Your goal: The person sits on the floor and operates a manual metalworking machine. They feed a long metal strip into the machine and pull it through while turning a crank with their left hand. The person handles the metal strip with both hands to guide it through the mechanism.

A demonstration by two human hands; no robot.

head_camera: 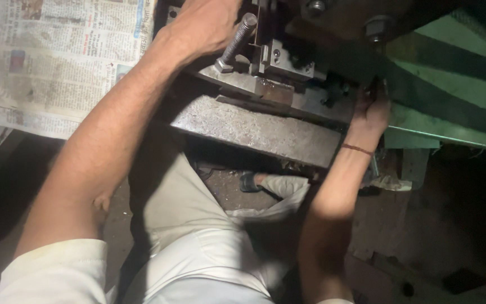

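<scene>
A person sits at a metal press (265, 73), seen from above. The left hand (206, 25) reaches over the back left corner of the press, resting just beside a threaded bolt (234, 42) that leans up from the press's clamp block (285, 59). Its fingers pass out of the top of the view, so whether its grip is closed on anything cannot be told. The right hand (369, 110) lies at the right end of the press, where the green frame (451, 90) begins; its fingers curl into the dark gap there, and they seem to be closed on something, though the shadow hides what. A red thread (357, 148) circles that wrist.

In front of the press, nearer the person, a thick worn steel plate (254, 129) juts out like a tabletop edge. To the left of the press, sheets of newspaper (57, 62) are spread out. Below the steel plate, between the person's pale trousers (187, 225), a foot in a sandal (251, 182) rests on the floor (226, 188).
</scene>
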